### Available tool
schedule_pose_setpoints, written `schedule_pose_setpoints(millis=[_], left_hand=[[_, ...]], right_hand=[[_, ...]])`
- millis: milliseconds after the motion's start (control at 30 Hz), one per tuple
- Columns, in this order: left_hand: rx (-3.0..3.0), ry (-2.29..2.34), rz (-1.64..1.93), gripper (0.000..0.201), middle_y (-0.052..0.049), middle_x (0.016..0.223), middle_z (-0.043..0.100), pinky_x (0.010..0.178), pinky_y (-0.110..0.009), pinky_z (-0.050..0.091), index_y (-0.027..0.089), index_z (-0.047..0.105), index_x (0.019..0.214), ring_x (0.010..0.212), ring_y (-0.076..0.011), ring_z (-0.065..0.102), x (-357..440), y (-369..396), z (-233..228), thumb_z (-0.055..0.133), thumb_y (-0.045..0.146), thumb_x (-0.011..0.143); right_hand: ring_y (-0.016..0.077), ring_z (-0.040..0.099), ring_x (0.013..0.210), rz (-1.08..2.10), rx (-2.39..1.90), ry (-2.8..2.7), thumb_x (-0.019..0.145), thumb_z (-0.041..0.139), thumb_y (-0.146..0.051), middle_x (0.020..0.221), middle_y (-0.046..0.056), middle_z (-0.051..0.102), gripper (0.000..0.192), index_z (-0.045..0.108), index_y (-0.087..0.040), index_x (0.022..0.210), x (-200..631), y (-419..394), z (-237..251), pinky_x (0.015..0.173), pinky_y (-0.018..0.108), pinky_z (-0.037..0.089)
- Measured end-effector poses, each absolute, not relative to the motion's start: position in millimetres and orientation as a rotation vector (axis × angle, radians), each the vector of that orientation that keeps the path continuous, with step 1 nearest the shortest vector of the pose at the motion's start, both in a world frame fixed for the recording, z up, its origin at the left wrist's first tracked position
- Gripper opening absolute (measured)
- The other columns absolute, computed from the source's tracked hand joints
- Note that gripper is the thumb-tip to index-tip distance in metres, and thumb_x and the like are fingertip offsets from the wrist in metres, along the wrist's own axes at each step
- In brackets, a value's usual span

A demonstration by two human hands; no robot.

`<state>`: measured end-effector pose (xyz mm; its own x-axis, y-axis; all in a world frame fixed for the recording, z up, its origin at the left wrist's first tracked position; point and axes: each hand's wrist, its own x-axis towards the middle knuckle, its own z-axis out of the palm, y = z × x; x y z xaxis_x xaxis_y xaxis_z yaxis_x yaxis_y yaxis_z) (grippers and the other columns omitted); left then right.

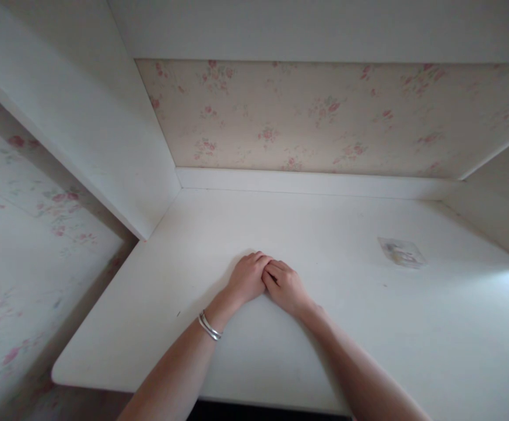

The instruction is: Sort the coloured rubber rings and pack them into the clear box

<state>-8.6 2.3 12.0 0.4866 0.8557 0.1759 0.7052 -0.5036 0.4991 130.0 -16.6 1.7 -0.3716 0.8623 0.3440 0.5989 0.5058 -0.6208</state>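
Observation:
My left hand [248, 276] rests palm down on the white desktop [254, 356], its fingers curled together. A double silver bracelet [209, 326] circles the left wrist. Against it lies my right hand [286, 286], also closed, with its fingertips touching the left fingers. No object shows in either hand, though the undersides of the fingers are hidden. Off to the right of both hands, a small clear plastic packet [402, 253] lies flat on the desktop; what is inside is too blurred to tell.
White side panels stand at the left [83, 117] and right [500, 193] of the desktop. Behind it runs a low white ledge [307, 182] under floral wallpaper [298, 117]. A white board [316, 29] spans the top. The desk's rounded front-left corner [61, 371] overhangs the floor.

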Motion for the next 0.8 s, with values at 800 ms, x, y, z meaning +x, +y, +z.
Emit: schedule_pose_setpoints(millis=[800], left_hand=[[2.387,1.311,0.579,0.030,-0.005,0.100,0.062,0.087,-0.031,0.044,0.020,0.059,0.104,0.095,-0.0188,0.055,-8.7,2.8,9.6,0.048,0.008,0.079]], right_hand=[[0.0158,0.056,0.086,0.516,-1.186,-2.124,0.090,0.045,-0.014,0.093,0.004,0.064,0.018,0.061,-0.020,0.083,130.5,-15.5,-1.6,0.080,0.028,0.043]])
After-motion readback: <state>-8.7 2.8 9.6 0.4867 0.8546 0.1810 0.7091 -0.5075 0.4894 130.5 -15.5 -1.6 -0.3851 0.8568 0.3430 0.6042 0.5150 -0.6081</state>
